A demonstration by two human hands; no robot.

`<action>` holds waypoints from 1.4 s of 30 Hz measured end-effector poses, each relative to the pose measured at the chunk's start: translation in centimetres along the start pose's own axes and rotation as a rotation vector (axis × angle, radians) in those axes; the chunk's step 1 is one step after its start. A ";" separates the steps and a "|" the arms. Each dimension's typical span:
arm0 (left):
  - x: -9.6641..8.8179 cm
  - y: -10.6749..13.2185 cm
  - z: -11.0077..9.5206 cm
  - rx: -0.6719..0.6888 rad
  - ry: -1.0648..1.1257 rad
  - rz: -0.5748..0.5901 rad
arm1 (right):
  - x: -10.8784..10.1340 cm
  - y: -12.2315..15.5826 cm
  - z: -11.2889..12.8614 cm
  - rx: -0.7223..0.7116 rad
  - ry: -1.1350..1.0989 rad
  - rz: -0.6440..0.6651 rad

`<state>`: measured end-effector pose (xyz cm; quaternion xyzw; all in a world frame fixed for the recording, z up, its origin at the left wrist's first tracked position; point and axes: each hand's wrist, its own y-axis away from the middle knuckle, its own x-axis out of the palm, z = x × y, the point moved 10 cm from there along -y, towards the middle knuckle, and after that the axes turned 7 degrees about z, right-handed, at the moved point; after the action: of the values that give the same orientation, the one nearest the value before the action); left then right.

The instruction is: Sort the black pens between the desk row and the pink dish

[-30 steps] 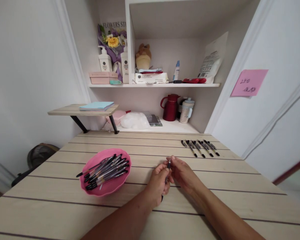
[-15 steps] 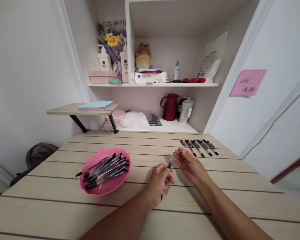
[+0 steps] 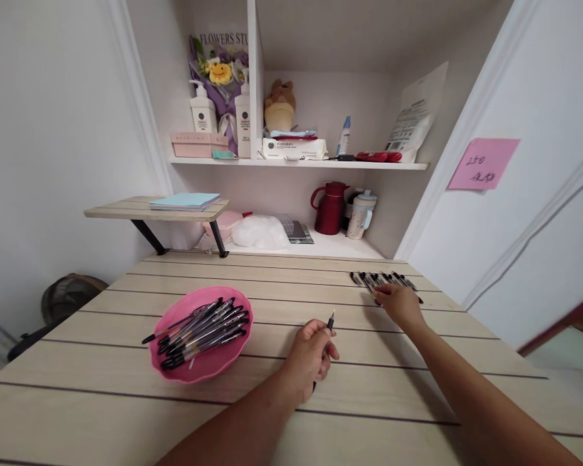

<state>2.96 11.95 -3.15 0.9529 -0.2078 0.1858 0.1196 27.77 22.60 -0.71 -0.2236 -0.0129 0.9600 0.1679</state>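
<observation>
Pens (image 3: pixel 204 333): a loose bundle in the pink bowl (image 3: pixel 218 364), at the left of the wooden tabletop (image 3: pixel 282 291); one end pokes out over the bowl's left rim, and the bundle lies as it did a second ago

Left hand (image 3: pixel 311 353): near the middle, well apart from the bowl, closed around a single pen and staying where it was

Held pen (image 3: pixel 331 321): tilted in the left hand, its black upper end and thin bare point rising above the thumb, its dark other end just showing below; the fingers hide the middle; earlier the right fingers were at this point, now nothing touches it

Right hand (image 3: pixel 402 305): moved away from the held pen to the right; its fingers are bunched at the near edge of the row, but whether they grip anything cannot be told

Row of pens (image 3: pixel 391 278): side by side towards the back right, partly hidden by the right hand

Meaning of the move: probably the work at the point has paused or finished, perhaps with a small tip piece removed, and attention has shifted to the row
</observation>
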 end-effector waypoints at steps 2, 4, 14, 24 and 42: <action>0.0 0.0 0.0 -0.002 -0.004 -0.007 | 0.3 -0.5 1.2 -0.033 0.345 0.006; -0.1 0.0 0.0 -0.005 -0.003 -0.009 | 1.5 -0.9 2.3 -0.063 0.744 0.041; -0.1 -0.2 0.3 -0.020 0.011 -0.011 | 4.3 -2.4 2.5 -0.060 1.041 0.104; -0.3 -0.5 1.0 -0.042 0.031 -0.002 | 4.7 -2.6 2.5 -0.055 1.082 0.099; -2.0 -0.6 -1.5 0.266 0.617 -0.111 | 12.0 16.9 6.0 -0.057 -0.077 0.737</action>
<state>1.11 13.63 -2.73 0.8688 -0.0837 0.4841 0.0613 9.73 10.88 -2.07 -0.1815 0.0354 0.9630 -0.1962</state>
